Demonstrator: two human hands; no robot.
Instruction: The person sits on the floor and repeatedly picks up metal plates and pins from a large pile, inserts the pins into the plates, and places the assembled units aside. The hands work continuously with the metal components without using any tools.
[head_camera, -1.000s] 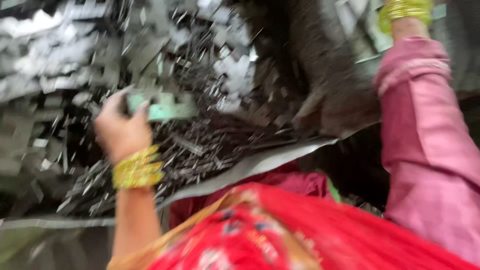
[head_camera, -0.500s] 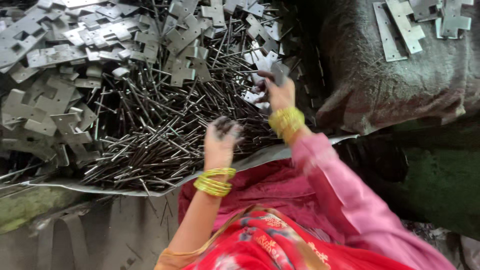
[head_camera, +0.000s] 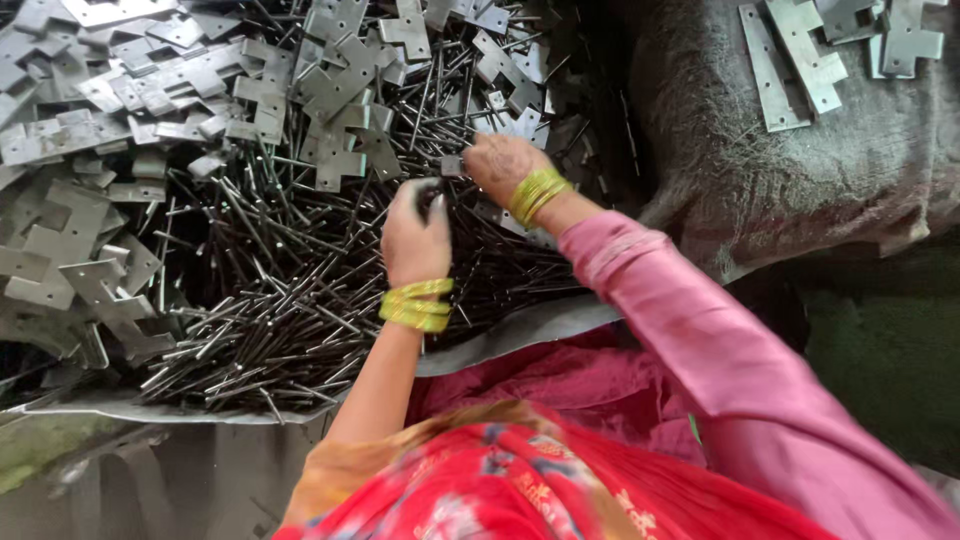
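Fingers (head_camera: 432, 205) of the left hand (head_camera: 415, 235) are curled shut, pinched on thin dark metal rods (head_camera: 300, 290) at the top of the heap; exactly how many are held cannot be told. Fingers (head_camera: 478, 160) of the right hand (head_camera: 503, 165) are bent down into the same heap, closed around a small flat metal piece (head_camera: 452, 165) at the fingertips.

Rods: long, slender, dark, lying criss-crossed in a dense pile directly beneath and in front of both hands, spread on a grey sheet (head_camera: 520, 330) whose edge is seen near the wrists.

Yellow bangles (head_camera: 415, 305): stacked on the left wrist. A second set of bangles (head_camera: 535, 192) is worn on the right wrist, against a pink sleeve (head_camera: 680, 310).

Stamped metal plates (head_camera: 90, 250): grey, flat, notched, heaped to the left of and beyond the rods, partly overlapping them.

Dark sack (head_camera: 800, 180): placed to the right, well apart from the hands, with several flat perforated strips (head_camera: 800, 55) laid on top.

Red patterned garment (head_camera: 520, 480): seen at the bottom edge.
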